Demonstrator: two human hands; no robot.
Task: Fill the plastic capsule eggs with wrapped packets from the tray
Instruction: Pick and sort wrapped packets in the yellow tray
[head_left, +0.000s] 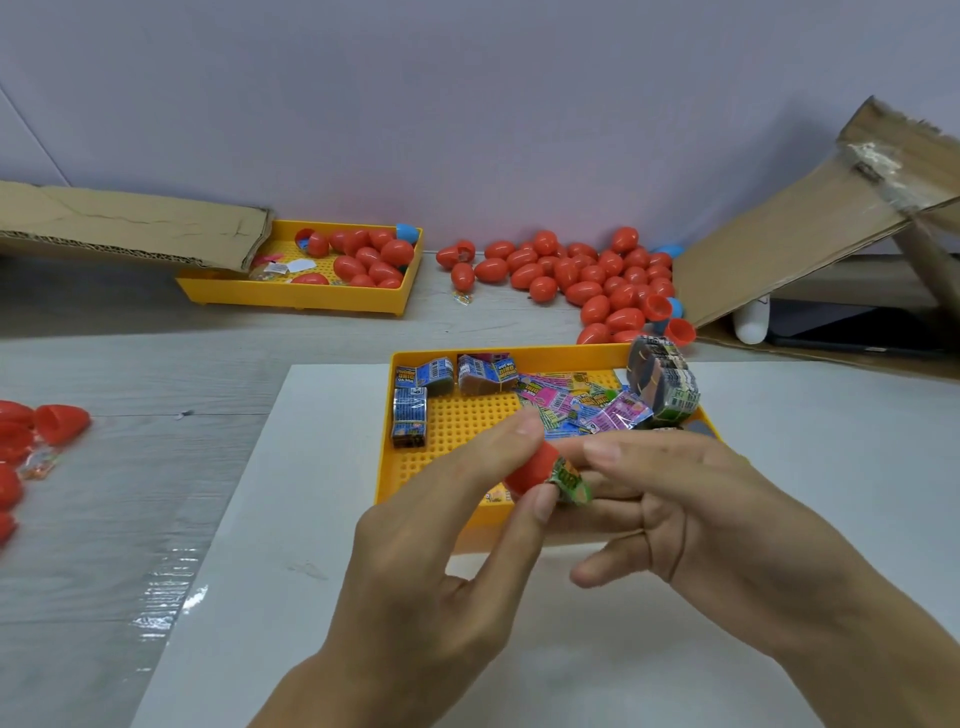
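The left hand (457, 499) pinches a red capsule half (530, 470) by its smooth, likely slippery shell, just above the near rim of the yellow tray (441, 358), while the right hand (691, 499) presses a crinkly green packet (571, 480) into its mouth — light and soft, probably best pushed at its folded end. More packets (587, 402) crowd the tray, and loose red eggs (587, 275) lie well apart on the worktop (270, 519) — nothing blocks the hands.

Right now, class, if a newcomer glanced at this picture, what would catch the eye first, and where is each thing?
First, the two hands at centre: the left hand pinches a red egg half while the right hand pushes a green packet into it. Behind them sits a yellow tray of bright packets. Farther back, a heap of red eggs lies against the wall.
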